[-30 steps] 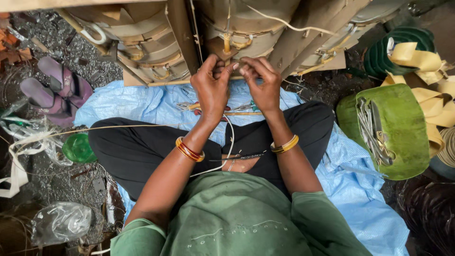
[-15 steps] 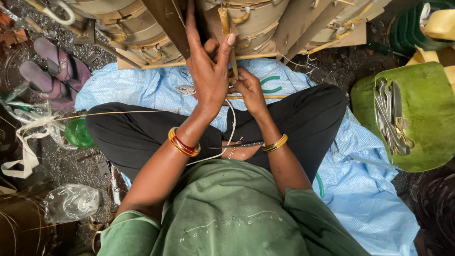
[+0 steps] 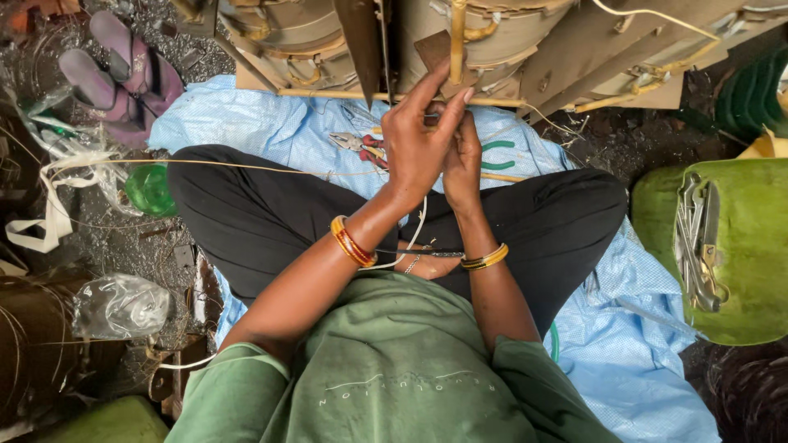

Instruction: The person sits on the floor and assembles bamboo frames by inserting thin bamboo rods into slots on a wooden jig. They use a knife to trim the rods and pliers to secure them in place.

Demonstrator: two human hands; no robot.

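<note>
Both hands lowered slightly from the coil, left hand and right hand pressed together pinching a thin wire, pliers just beyond on blue sheet.

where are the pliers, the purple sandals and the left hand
pliers (image 3: pixel 361 146), head view, on the red handles and metal jaws lying on the blue sheet.
purple sandals (image 3: pixel 123 78), head view, on the straps of the pair.
left hand (image 3: pixel 419 143), head view, on the back of the hand.

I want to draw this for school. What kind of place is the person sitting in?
Probably a floor-level repair workshop. Wound coils stand in front, pliers lie on the blue sheet, and more metal tools rest on a green cushion.
</note>
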